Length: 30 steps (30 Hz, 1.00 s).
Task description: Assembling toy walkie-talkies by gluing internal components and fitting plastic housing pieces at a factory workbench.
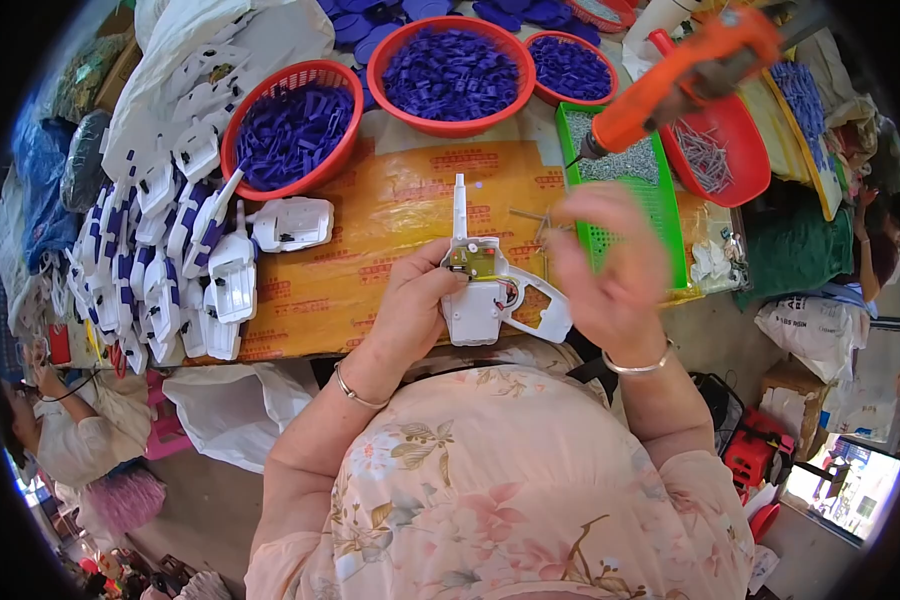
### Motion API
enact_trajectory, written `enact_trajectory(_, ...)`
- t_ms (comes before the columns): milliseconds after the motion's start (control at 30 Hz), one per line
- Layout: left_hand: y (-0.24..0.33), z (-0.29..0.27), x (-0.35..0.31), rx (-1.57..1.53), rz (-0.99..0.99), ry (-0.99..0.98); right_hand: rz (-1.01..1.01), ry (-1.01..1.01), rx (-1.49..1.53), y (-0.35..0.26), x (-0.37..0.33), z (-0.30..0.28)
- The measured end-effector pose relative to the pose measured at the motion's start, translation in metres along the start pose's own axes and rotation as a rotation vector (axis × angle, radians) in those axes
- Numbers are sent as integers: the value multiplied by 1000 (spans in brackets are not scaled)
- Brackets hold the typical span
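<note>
One white housing [478, 315]: boxy, smooth moulded plastic with a narrow stem and looped handle, left of the green tray [672, 230].
One circuit board [482, 262]: greenish-yellow, inside the housing, with thin wires [490, 281] beside it.
Left hand [410, 298]: farther left of the tray, thumb and fingers closed narrowly on the housing's side.
Right hand [613, 270]: overlapping the tray's near left part in this view; fingers bent but blurred, so one cannot tell what, if anything, they hold.
One power screwdriver [675, 85]: orange, angled, its tip above the tray.
Small screws [630, 162]: too many to count, metallic, heaped in the tray's far half.
Three red containers: a slotted basket [320, 178] and a broad basin [450, 127] left of the tray, a smaller bowl [572, 101] just beyond; all hold glossy blue plastic parts [450, 75].
One red scoop-shaped tub [750, 180]: right of the tray, holding long metal pins [703, 158].
White shells [160, 260]: an uncounted, overlapping stack, well left of the tray.
</note>
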<state>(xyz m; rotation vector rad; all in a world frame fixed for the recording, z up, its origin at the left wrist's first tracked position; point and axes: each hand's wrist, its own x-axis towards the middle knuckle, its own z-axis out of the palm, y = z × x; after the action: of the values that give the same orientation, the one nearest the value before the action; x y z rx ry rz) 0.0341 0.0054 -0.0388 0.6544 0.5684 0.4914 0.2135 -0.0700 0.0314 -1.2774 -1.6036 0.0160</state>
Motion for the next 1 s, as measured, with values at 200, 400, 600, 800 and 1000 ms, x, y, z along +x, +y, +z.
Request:
enact_trajectory(200,-3,3,-2,10,12,-16,205,-252,124,16,-15,34)
enact_trajectory(400,-4,2,-5,257,92,33,128,-372,90,16,-13,41)
enact_trajectory(600,6,7,-9,410,103,-54,124,-342,44,18,-23,45)
enact_trajectory(800,6,4,-11,388,19,-68,183,-327,108,15,-29,45)
enact_trajectory(1000,7,8,-11,426,49,-91,199,-208,104,14,-38,48)
